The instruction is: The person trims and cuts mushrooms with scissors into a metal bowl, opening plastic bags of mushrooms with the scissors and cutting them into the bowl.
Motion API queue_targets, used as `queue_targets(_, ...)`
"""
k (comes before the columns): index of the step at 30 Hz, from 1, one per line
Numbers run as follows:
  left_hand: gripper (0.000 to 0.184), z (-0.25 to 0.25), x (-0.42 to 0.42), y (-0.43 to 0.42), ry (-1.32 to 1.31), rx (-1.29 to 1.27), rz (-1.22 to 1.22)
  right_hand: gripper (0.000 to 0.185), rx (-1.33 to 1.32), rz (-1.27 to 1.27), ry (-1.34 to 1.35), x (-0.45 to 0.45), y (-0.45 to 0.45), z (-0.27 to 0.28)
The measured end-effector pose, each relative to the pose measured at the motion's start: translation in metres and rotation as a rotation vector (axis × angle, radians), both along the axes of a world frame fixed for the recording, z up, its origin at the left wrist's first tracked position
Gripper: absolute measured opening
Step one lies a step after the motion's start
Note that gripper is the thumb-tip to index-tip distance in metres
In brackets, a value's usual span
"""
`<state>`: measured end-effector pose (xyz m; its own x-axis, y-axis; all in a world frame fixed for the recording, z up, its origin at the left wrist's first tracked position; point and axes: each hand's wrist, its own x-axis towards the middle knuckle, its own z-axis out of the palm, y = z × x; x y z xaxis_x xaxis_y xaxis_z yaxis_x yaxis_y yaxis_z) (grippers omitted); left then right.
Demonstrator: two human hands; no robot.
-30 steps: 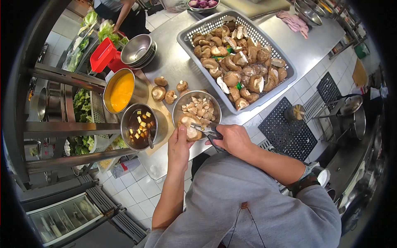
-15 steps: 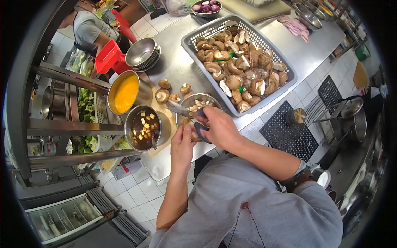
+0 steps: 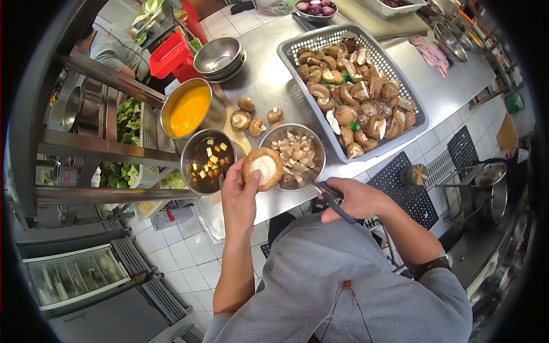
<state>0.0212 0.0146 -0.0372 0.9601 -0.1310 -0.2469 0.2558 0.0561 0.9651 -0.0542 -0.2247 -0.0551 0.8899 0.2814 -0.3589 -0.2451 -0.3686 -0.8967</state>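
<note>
Pinched in my left hand [image 3: 239, 197] is a brown mushroom cap [image 3: 264, 169], its pale underside facing up and its stem gone. My right hand [image 3: 359, 201] grips dark-handled scissors [image 3: 337, 204], whose blades point towards a steel bowl [image 3: 322, 160] of cut mushroom stems [image 3: 294, 154]. The mushroom cap partly covers the bowl's left side. Several whole mushrooms [image 3: 241, 119] lie just beyond on a board. A grey plastic basket [image 3: 424, 123] filled with mushrooms [image 3: 357, 91] stands past the bowl to the right.
To the left stand a pot of orange liquid [image 3: 190, 111] and a pot of dark liquid with yellow cubes [image 3: 207, 163]. Stacked steel bowls [image 3: 220, 57] and a red container [image 3: 168, 56] sit behind. A co-worker [image 3: 117, 48] is beyond the metal shelf frame [image 3: 108, 146].
The scissors have come away from the mushroom, moving right and towards me. My left hand has raised the cap, its cut underside now showing. The view has shifted slightly.
</note>
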Motion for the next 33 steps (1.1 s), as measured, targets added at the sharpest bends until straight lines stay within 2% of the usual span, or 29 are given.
queue_targets(2, 0.038, 0.002, -0.003, -0.005, -0.015, 0.001, -0.038, 0.068, 0.015, 0.125, 0.068, -0.006, -0.004, -0.002)
queue_targets(6, 0.041, 0.006, -0.005, -0.012, -0.033, 0.02, -0.108, 0.07, 0.104, 0.113, 0.064, -0.003, -0.009, -0.003)
queue_targets(9, 0.041, 0.008, -0.008, -0.013, 0.012, 0.05, -0.213, 0.071, 0.035, 0.188, 0.068, 0.0, -0.014, -0.004)
queue_targets(15, 0.041, 0.016, -0.013, -0.016, 0.061, 0.0, -0.252, 0.07, 0.016, 0.207, 0.063, 0.005, -0.01, -0.004)
queue_targets(20, 0.04, 0.016, -0.012, -0.01, 0.029, -0.003, -0.217, 0.061, 0.065, 0.079, 0.104, 0.003, 0.003, 0.001)
queue_targets(23, 0.04, 0.019, -0.011, -0.007, 0.052, -0.01, -0.206, 0.055, 0.06, 0.004, 0.175, 0.001, 0.005, -0.016)
queue_targets(27, 0.042, 0.02, -0.01, -0.001, 0.061, -0.056, -0.147, 0.047, -0.08, 0.167, 0.206, -0.007, -0.023, -0.012)
queue_targets(29, 0.043, 0.019, -0.008, 0.002, 0.043, -0.027, -0.188, 0.041, 0.044, -0.033, 0.213, -0.015, -0.029, -0.01)
queue_targets(30, 0.044, 0.019, -0.01, 0.003, 0.038, 0.008, -0.239, 0.039, 0.253, -0.178, 0.078, -0.015, -0.026, -0.009)
queue_targets(31, 0.044, 0.019, -0.012, -0.001, 0.044, 0.004, -0.244, 0.045, 0.43, -0.293, 0.044, -0.007, -0.016, -0.001)
queue_targets(33, 0.043, 0.024, -0.013, -0.015, 0.057, -0.013, -0.402, 0.05, 0.488, -0.377, -0.133, 0.015, 0.006, 0.007)
